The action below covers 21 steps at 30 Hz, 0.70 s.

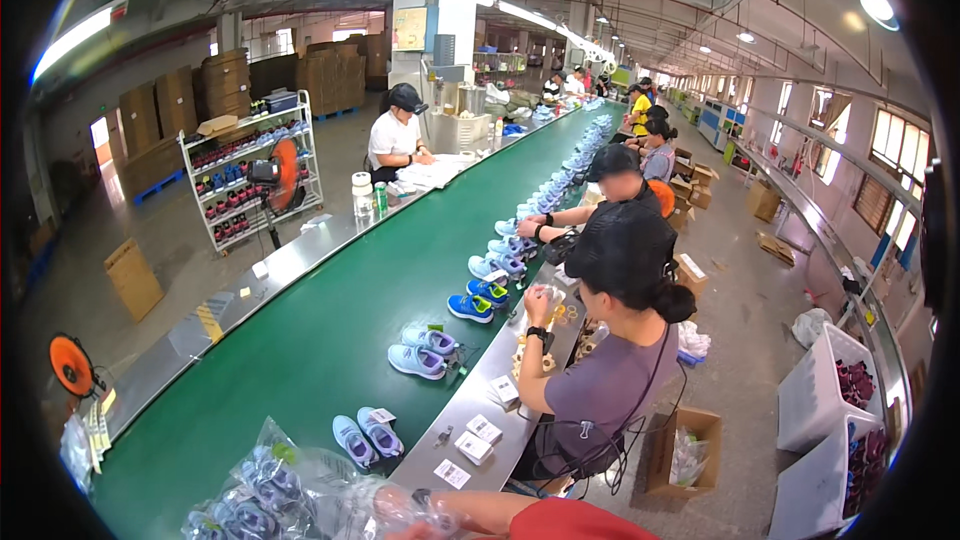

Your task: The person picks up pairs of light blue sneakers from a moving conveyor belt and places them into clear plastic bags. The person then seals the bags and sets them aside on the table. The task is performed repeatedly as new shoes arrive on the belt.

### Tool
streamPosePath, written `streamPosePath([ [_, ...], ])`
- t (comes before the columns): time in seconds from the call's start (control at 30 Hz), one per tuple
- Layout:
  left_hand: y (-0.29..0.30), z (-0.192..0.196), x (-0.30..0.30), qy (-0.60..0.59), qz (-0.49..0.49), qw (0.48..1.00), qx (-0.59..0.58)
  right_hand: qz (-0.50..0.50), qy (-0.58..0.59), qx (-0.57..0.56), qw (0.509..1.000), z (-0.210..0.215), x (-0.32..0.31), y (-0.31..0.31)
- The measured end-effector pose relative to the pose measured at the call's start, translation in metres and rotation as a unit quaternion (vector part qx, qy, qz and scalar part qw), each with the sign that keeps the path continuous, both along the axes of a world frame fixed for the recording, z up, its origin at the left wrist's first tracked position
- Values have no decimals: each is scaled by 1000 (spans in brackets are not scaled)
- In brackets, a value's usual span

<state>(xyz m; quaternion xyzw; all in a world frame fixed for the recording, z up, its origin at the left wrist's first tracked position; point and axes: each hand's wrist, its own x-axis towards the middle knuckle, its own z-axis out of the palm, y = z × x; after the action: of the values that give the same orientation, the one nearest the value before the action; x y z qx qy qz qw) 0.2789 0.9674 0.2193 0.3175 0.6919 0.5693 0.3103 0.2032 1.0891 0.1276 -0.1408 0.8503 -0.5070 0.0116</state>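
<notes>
My right hand [392,505] reaches in from the lower edge, from a red sleeve [578,520], with a dark band at the wrist. It grips a clear plastic bag [335,485], whose film partly veils the fingers. Light blue sneakers [270,480] lie in and under clear plastic at the lower left, beside that hand. Just beyond, a pair of light blue sneakers [355,442] with a white tag stands on the green conveyor belt [300,350]. My left hand is not in view.
A metal ledge [440,460] beside the belt carries stacks of white labels [475,448]. A co-worker in a purple shirt [610,370] sits close on the right. More sneakers [425,352] line the belt. An open carton [685,450] stands on the floor.
</notes>
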Motion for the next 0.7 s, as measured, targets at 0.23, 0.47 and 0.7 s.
streamPosePath([
  [0.23,-66,13,-53,158,203,961,-98,-84,55,202,974,18,-22,10],
  [0.47,-76,18,-89,110,440,891,-32,178,11,-112,978,73,31,-25],
  [0.7,-98,24,-92,38,477,878,-2,-167,-94,208,959,49,5,79],
])
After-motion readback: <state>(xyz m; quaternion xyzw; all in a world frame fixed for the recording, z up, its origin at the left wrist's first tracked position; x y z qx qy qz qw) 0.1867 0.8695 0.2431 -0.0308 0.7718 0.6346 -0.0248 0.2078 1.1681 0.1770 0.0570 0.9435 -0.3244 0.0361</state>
